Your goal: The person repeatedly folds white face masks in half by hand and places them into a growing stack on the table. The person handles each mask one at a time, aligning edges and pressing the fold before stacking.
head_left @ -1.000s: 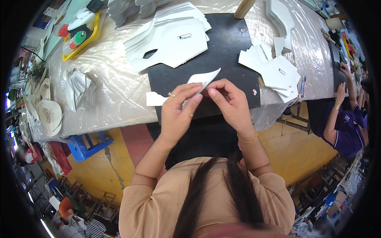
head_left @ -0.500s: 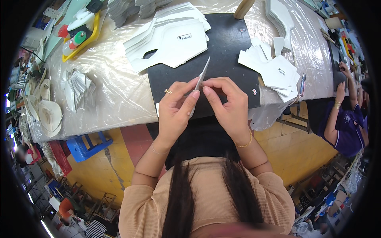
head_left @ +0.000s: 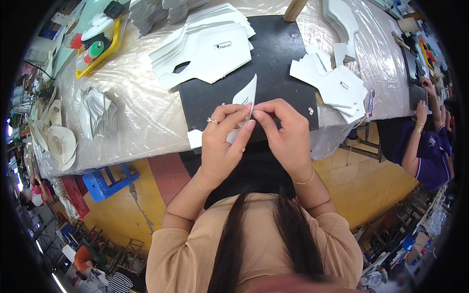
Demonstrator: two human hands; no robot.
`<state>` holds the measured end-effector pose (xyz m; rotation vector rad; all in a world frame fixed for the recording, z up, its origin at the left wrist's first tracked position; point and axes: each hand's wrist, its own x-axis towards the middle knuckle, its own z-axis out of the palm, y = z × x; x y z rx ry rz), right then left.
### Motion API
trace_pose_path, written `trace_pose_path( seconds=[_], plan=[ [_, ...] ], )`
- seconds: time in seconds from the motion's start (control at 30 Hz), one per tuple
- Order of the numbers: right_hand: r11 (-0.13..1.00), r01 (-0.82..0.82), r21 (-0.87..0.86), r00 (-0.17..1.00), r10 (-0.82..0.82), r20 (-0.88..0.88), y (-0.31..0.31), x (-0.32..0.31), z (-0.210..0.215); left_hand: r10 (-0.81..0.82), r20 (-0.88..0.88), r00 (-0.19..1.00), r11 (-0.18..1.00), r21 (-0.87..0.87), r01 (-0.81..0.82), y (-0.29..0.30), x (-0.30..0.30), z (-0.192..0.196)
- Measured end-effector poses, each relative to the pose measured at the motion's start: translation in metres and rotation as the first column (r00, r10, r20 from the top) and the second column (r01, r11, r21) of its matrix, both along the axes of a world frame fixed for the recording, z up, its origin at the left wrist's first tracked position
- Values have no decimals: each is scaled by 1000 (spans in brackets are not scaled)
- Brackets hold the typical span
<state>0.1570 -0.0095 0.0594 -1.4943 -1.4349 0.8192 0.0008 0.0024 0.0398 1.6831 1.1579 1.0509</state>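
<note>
Between my hands a thin white cut panel with a small dark print stands nearly on edge, its pointed end upward. My left hand pinches it between thumb and fingers. At its right edge the thumb and fingertips of my right hand are closed on the panel. Both hands are over the near edge of a black board. Another white piece shows partly by my left wrist side, at the board's near left corner. Beyond lies a fanned stack of white panels; to the right is a looser pile of white panels.
A plastic sheet covers the table. At the left are a yellow tray with a green-capped bottle, and folded white pieces. A wooden handle stands at the board's far edge. A co-worker in purple is at the right.
The panel has turned, so more of its printed face shows. Both hands have shifted slightly right and nearer to me, still at the panel. More of the white piece at the board's corner shows.
</note>
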Motion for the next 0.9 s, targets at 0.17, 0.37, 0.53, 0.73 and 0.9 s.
trace_pose_path(
  seconds=[0.17,0.37,0.53,0.73,0.9],
  plan=[
    [985,-12,173,998,2,61,0,-8,-6,67,317,946,945,-324,41,4,-9,1],
    [973,-28,230,997,12,71,0,-10,-9,70,332,941,930,-364,59,3,-11,4],
    [990,-46,136,999,42,29,-3,-8,-4,-1,203,979,978,-205,44,5,-8,6],
    [992,-83,94,992,74,101,-5,1,2,-68,-86,994,997,23,70,5,-7,10],
    [972,-182,151,941,128,312,-2,12,6,-116,-198,973,979,141,145,5,-2,7]
  ],
)
